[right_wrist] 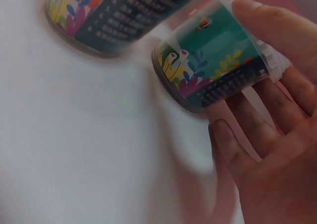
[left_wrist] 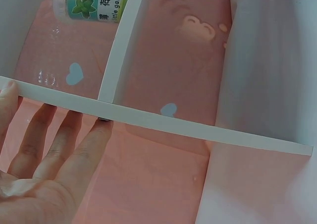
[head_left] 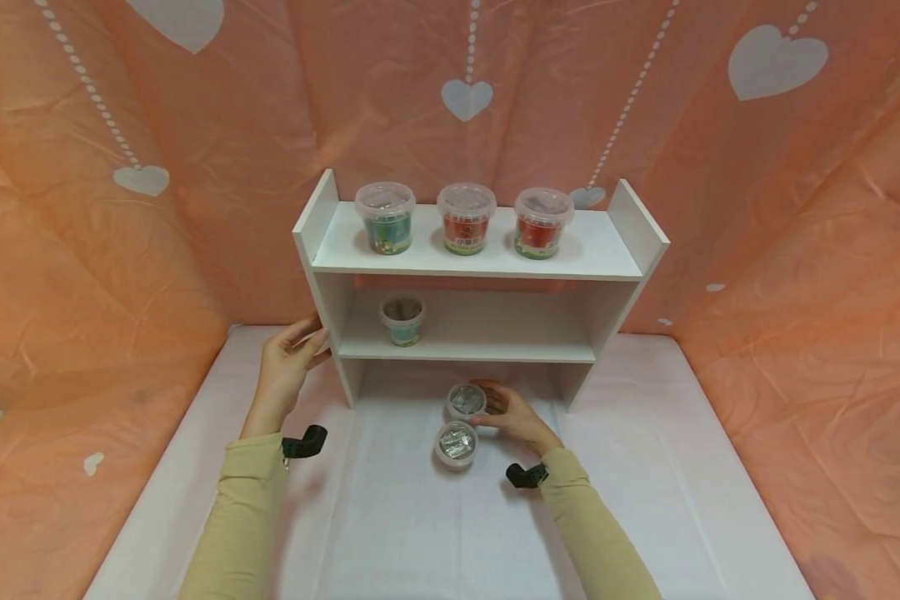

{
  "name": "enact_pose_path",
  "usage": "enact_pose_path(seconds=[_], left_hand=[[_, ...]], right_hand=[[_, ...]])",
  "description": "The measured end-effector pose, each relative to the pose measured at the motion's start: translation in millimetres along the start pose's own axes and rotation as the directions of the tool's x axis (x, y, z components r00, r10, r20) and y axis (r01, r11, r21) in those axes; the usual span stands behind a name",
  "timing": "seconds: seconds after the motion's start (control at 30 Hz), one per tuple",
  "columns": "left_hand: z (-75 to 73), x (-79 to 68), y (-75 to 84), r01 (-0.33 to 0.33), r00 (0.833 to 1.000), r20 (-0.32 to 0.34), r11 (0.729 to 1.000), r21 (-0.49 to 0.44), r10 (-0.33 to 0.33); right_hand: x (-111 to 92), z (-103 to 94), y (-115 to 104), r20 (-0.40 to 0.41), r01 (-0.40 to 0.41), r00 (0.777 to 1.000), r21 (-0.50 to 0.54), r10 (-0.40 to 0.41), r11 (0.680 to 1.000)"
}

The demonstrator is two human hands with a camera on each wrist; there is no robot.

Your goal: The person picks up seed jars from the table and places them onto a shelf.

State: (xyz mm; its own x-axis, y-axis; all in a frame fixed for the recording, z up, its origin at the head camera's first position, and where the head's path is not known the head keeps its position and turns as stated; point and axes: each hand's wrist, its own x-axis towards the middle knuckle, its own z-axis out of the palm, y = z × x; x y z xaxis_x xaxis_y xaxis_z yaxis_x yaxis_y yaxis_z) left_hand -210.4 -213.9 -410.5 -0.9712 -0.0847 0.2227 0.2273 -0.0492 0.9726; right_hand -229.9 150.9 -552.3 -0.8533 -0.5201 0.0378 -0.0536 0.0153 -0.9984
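Note:
My left hand (head_left: 283,367) touches the outer side of the white shelf's left panel (left_wrist: 163,121), thumb at its front edge and fingers fairly straight. Low in front of the shelf, my right hand (head_left: 516,415) grips a small teal plastic cup (right_wrist: 213,55) near its rim, thumb on one side and fingers on the other. Silvery material shows at that cup's top. A second cup (head_left: 456,445) stands on the table close by, nearer the person. Whether the held cup touches the table, I cannot tell.
The white two-tier shelf (head_left: 480,268) bears a green cup (head_left: 388,229) and two red cups, one in the middle (head_left: 465,229) and one at right (head_left: 537,233). On the middle board sits a teal cup (head_left: 403,325). A peach curtain (head_left: 780,292) surrounds the white table (head_left: 390,533).

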Motion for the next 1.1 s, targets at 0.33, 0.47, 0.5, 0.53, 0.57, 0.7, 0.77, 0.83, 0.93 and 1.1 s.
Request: enact_pose_path(seconds=[0.33, 0.47, 0.5, 0.53, 0.57, 0.7, 0.77, 0.83, 0.93, 1.1], left_hand=[[0.8, 0.6, 0.3, 0.013, 1.0, 0.002, 1.0, 0.023, -0.013], [0.7, 0.3, -0.1, 0.013, 1.0, 0.002, 1.0, 0.021, -0.013], [0.6, 0.3, -0.2, 0.012, 1.0, 0.002, 1.0, 0.018, -0.012], [0.6, 0.4, -0.4, 0.011, 1.0, 0.003, 1.0, 0.011, -0.011], [0.6, 0.4, -0.4, 0.01, 1.0, 0.002, 1.0, 0.005, -0.01], [0.7, -0.1, -0.1, 0.008, 1.0, -0.002, 1.0, 0.01, -0.008], [0.8, -0.4, 0.3, 0.011, 1.0, -0.003, 1.0, 0.016, -0.01], [0.8, -0.6, 0.6, 0.013, 1.0, -0.002, 1.0, 0.025, -0.013], [0.8, -0.9, 1.0, 0.015, 1.0, 0.004, 1.0, 0.022, -0.015], [0.6, -1.2, 1.0, 0.017, 1.0, 0.002, 0.999, 0.032, -0.017]], right_hand=[[-11, -11.4, -1, -0.065, 0.025, 0.997, -0.06, -0.029, 0.998], [-19, -12.9, -5, -0.082, 0.017, 0.996, -0.072, -0.023, 0.997], [-22, -12.7, -8, -0.083, 0.015, 0.996, -0.066, -0.02, 0.998], [-24, -12.3, -12, -0.084, 0.013, 0.996, -0.064, -0.019, 0.998], [-27, -12.0, -15, -0.084, 0.017, 0.996, -0.071, -0.023, 0.997], [-35, -12.1, -26, -0.092, 0.029, 0.995, -0.075, -0.035, 0.997], [-38, -14.2, -24, -0.1, 0.039, 0.994, -0.073, -0.046, 0.997], [-40, -18.2, -19, -0.111, 0.039, 0.993, -0.074, -0.047, 0.996], [-43, -24.9, -9, -0.134, 0.031, 0.99, -0.079, -0.041, 0.996], [-51, -30.8, -7, -0.16, 0.007, 0.987, -0.088, -0.021, 0.996]])
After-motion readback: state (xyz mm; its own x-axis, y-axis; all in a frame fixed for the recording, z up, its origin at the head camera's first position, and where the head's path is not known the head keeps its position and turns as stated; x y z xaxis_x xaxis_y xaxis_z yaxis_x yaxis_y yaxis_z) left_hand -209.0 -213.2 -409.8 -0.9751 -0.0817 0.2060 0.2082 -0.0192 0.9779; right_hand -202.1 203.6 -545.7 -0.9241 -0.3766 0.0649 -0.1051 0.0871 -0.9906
